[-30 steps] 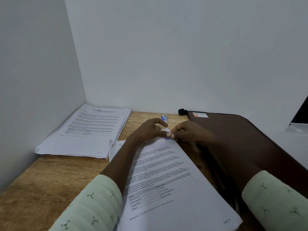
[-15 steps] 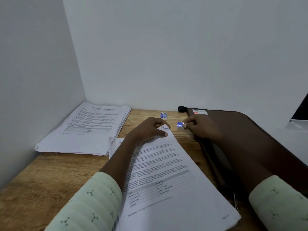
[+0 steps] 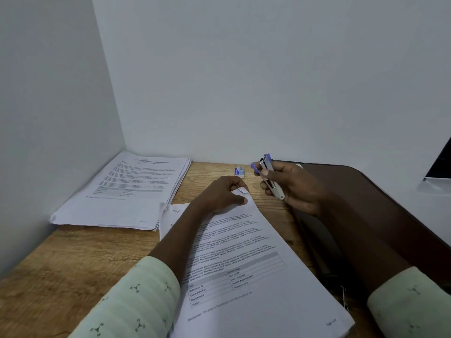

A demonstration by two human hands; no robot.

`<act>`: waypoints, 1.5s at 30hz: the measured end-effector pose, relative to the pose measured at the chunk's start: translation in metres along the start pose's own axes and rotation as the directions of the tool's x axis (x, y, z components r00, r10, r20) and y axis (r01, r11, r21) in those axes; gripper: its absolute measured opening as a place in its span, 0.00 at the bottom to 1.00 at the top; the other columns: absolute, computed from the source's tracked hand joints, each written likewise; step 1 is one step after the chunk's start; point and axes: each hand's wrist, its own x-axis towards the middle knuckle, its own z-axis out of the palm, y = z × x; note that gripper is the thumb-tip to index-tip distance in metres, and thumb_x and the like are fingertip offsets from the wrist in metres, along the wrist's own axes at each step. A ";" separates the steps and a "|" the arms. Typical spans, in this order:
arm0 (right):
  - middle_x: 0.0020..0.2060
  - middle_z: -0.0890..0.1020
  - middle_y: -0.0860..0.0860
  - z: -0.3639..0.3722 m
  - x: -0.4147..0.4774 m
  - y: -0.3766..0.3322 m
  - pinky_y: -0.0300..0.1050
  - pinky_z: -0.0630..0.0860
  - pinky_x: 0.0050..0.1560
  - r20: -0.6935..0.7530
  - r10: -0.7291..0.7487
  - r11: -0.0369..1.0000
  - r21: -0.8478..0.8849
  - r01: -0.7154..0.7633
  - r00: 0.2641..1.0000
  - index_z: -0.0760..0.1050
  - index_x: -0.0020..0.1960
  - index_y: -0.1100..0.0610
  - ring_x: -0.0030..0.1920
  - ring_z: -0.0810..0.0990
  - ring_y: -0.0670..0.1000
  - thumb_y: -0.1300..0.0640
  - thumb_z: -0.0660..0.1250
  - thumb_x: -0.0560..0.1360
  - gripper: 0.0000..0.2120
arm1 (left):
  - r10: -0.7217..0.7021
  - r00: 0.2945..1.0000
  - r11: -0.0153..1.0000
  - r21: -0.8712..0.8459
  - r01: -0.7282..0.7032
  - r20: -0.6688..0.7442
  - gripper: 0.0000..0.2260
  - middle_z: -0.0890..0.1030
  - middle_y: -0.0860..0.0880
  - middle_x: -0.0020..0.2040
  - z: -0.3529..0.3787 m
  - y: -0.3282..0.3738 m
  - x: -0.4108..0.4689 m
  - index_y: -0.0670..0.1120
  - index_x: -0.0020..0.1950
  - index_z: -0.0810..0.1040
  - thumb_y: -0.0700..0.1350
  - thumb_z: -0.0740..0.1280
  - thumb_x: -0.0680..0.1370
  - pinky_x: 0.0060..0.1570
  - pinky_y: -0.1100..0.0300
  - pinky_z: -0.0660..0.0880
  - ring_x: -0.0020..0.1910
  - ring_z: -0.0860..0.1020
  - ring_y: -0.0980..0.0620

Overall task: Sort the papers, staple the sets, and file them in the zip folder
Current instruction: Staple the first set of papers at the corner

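At frame centre the left hand (image 3: 219,193) pinches the folded top corner of the smooth printed paper set (image 3: 256,264). Just right of it, the right hand (image 3: 295,189) curls round a slim white-and-purple stapler (image 3: 269,175) above the grained wooden desk (image 3: 73,264). The dark, round-cornered zip folder (image 3: 366,215) lies along the right edge.

An office workspace: a wooden desk (image 3: 73,259), stacked printed papers (image 3: 127,189), a stapler (image 3: 266,164), plain white walls (image 3: 244,69).

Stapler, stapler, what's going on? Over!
Right hand grips stapler, in the air. Left hand holds top corner of paper set. Nothing between them.
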 end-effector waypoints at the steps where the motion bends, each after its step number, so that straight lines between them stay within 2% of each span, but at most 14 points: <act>1: 0.42 0.80 0.50 0.001 0.000 0.001 0.39 0.72 0.37 -0.012 -0.008 0.999 -0.045 0.008 1.000 0.76 0.62 0.64 0.38 0.76 0.47 0.64 0.63 0.78 0.13 | 0.002 1.000 1.000 0.001 -0.002 0.001 0.06 0.84 0.48 0.45 0.000 0.000 0.000 0.48 0.46 0.80 0.38 0.73 0.73 0.51 0.52 0.76 0.47 0.81 0.48; 3: 0.41 0.80 0.51 0.004 0.000 0.004 0.39 0.73 0.38 -0.016 -0.025 0.996 -0.092 0.023 1.000 0.77 0.60 0.62 0.38 0.77 0.48 0.69 0.63 0.77 0.12 | 0.006 1.000 1.000 0.014 -0.006 -0.001 0.06 0.84 0.47 0.46 0.000 -0.001 0.000 0.48 0.46 0.80 0.39 0.73 0.74 0.50 0.55 0.75 0.47 0.81 0.49; 6: 0.42 0.83 0.52 0.006 -0.001 0.005 0.38 0.77 0.38 -0.035 -0.036 0.999 -0.039 0.035 0.999 0.77 0.55 0.60 0.38 0.80 0.48 0.71 0.63 0.76 0.11 | 0.002 1.000 1.000 0.021 -0.001 -0.012 0.06 0.84 0.47 0.46 0.001 -0.001 0.001 0.48 0.46 0.81 0.39 0.73 0.73 0.48 0.56 0.74 0.46 0.80 0.50; 9: 0.45 0.84 0.53 0.009 -0.003 0.005 0.38 0.78 0.38 -0.046 -0.045 0.999 -0.026 0.044 0.998 0.77 0.53 0.59 0.38 0.81 0.48 0.69 0.65 0.76 0.08 | -0.003 1.000 1.000 0.017 0.004 -0.022 0.05 0.84 0.46 0.46 0.001 -0.001 0.000 0.48 0.46 0.81 0.40 0.73 0.73 0.47 0.57 0.73 0.45 0.80 0.50; 13: 0.41 0.84 0.50 0.009 -0.002 0.007 0.37 0.78 0.38 -0.049 -0.037 0.999 -0.043 0.034 0.998 0.78 0.53 0.59 0.38 0.82 0.46 0.67 0.64 0.77 0.07 | -0.011 1.000 0.999 0.031 0.012 -0.011 0.05 0.84 0.45 0.47 0.001 0.000 0.000 0.46 0.48 0.81 0.40 0.73 0.74 0.48 0.56 0.74 0.47 0.82 0.48; 18: 0.40 0.84 0.50 0.008 -0.001 0.009 0.36 0.77 0.39 -0.019 -0.055 0.996 -0.074 0.054 0.998 0.77 0.54 0.59 0.39 0.82 0.47 0.66 0.65 0.76 0.08 | -0.006 1.000 0.999 0.034 0.006 0.000 0.04 0.83 0.48 0.45 0.001 0.001 0.000 0.46 0.48 0.81 0.40 0.72 0.74 0.47 0.56 0.75 0.46 0.81 0.49; 21: 0.41 0.85 0.49 0.008 -0.003 0.009 0.34 0.76 0.39 -0.003 -0.081 0.996 -0.048 0.081 0.997 0.76 0.54 0.59 0.39 0.83 0.45 0.71 0.62 0.77 0.11 | -0.016 1.000 1.000 0.017 0.016 -0.015 0.05 0.84 0.48 0.45 0.002 0.000 -0.001 0.44 0.49 0.82 0.39 0.73 0.73 0.49 0.54 0.76 0.46 0.82 0.48; 25: 0.43 0.85 0.52 0.008 -0.004 0.007 0.36 0.78 0.41 0.032 -0.061 0.995 0.078 0.059 0.998 0.76 0.54 0.59 0.39 0.82 0.47 0.64 0.65 0.71 0.12 | -0.011 1.000 1.000 0.027 0.011 -0.008 0.05 0.82 0.50 0.42 0.002 0.000 0.000 0.44 0.49 0.82 0.39 0.72 0.74 0.47 0.57 0.74 0.44 0.80 0.51; 29: 0.41 0.86 0.52 0.011 -0.002 0.005 0.39 0.81 0.39 0.032 -0.046 0.980 0.195 0.039 0.998 0.75 0.55 0.61 0.37 0.84 0.47 0.62 0.57 0.78 0.10 | -0.013 1.000 1.000 0.025 0.013 -0.007 0.04 0.82 0.48 0.43 0.002 0.000 0.000 0.46 0.47 0.80 0.39 0.72 0.74 0.47 0.55 0.74 0.44 0.80 0.49; 32: 0.42 0.86 0.53 0.012 -0.003 0.005 0.42 0.82 0.39 0.049 -0.017 0.971 0.239 0.005 0.999 0.75 0.54 0.62 0.38 0.85 0.48 0.63 0.51 0.83 0.14 | -0.010 1.000 1.000 0.019 0.011 -0.011 0.04 0.83 0.47 0.44 0.002 -0.001 0.001 0.45 0.46 0.81 0.40 0.73 0.73 0.48 0.54 0.75 0.45 0.80 0.48; 34: 0.43 0.86 0.53 0.013 -0.003 0.005 0.41 0.82 0.38 0.037 -0.011 0.975 0.223 0.002 0.999 0.76 0.55 0.61 0.38 0.84 0.48 0.63 0.52 0.83 0.14 | -0.005 1.000 1.000 0.028 0.005 -0.011 0.04 0.83 0.48 0.43 0.002 -0.002 0.001 0.45 0.47 0.81 0.39 0.73 0.73 0.48 0.55 0.74 0.44 0.80 0.49; 38: 0.40 0.81 0.52 0.012 -0.001 0.007 0.39 0.73 0.35 0.011 -0.011 0.988 0.152 0.009 1.000 0.75 0.53 0.61 0.35 0.77 0.46 0.59 0.60 0.78 0.08 | -0.003 1.000 1.000 0.020 0.003 -0.005 0.04 0.83 0.49 0.43 0.002 -0.002 0.002 0.44 0.47 0.81 0.39 0.73 0.73 0.47 0.56 0.74 0.44 0.80 0.51; 42: 0.35 0.79 0.48 0.014 0.000 0.006 0.37 0.72 0.33 0.023 0.000 0.995 0.103 -0.003 1.000 0.74 0.50 0.60 0.35 0.76 0.46 0.57 0.62 0.77 0.07 | 0.005 1.000 1.000 0.013 -0.005 -0.007 0.05 0.82 0.50 0.42 0.001 -0.002 0.002 0.46 0.47 0.81 0.38 0.73 0.74 0.46 0.58 0.74 0.43 0.79 0.52; 45: 0.37 0.79 0.50 0.015 -0.001 0.005 0.37 0.72 0.32 0.024 -0.012 0.992 0.129 0.009 1.000 0.74 0.48 0.61 0.35 0.76 0.46 0.56 0.63 0.74 0.08 | 0.008 1.000 1.000 0.005 -0.008 0.002 0.05 0.82 0.50 0.43 0.001 -0.002 0.003 0.46 0.46 0.81 0.38 0.73 0.73 0.47 0.57 0.74 0.43 0.79 0.52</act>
